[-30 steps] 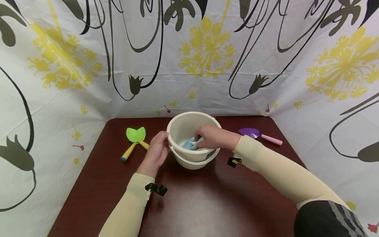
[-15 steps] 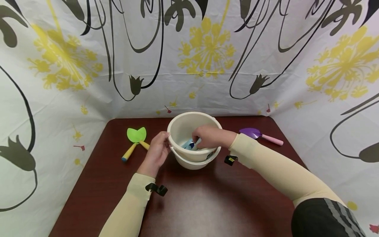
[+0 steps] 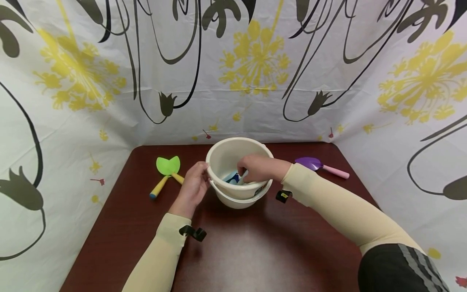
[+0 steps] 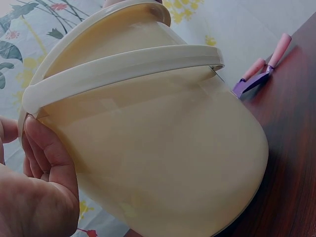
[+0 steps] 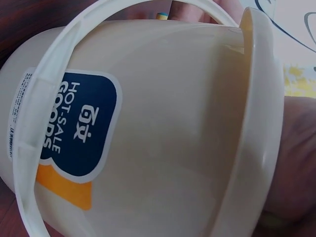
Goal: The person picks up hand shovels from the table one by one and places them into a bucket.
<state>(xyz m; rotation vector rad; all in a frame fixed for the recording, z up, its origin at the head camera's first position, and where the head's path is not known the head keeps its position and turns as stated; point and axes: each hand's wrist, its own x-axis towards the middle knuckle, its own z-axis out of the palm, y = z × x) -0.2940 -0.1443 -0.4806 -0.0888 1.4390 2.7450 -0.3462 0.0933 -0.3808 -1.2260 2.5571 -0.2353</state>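
Note:
A cream plastic bucket (image 3: 233, 198) stands upright at the table's far middle, its white carrying handle (image 4: 123, 64) lowered against the front side. At the bucket's left rim, my left hand (image 3: 193, 184) pinches the edge between thumb and fingers. My right hand (image 3: 255, 168) reaches over the right rim into the bucket, fingers curled round a slim pale piece (image 3: 242, 178). Beside those fingers, a light-blue thing (image 3: 230, 177) with a dark-blue patch shows at the bottom. The bucket wall hides the right hand's fingers in the right wrist view, where a navy label (image 5: 91, 123) shows.
Left of the bucket lie two bright green toy shovels (image 3: 168, 165) with yellow handles. On the right is a purple trowel (image 3: 309, 163) with a pink handle; two pink handles (image 4: 281, 49) show in the left wrist view. A patterned curtain (image 3: 233, 101) closes off the back.
My right hand has shifted slightly left inside the bucket, and a dark-blue patch has come into sight beside its fingers. My left hand keeps its hold on the rim.

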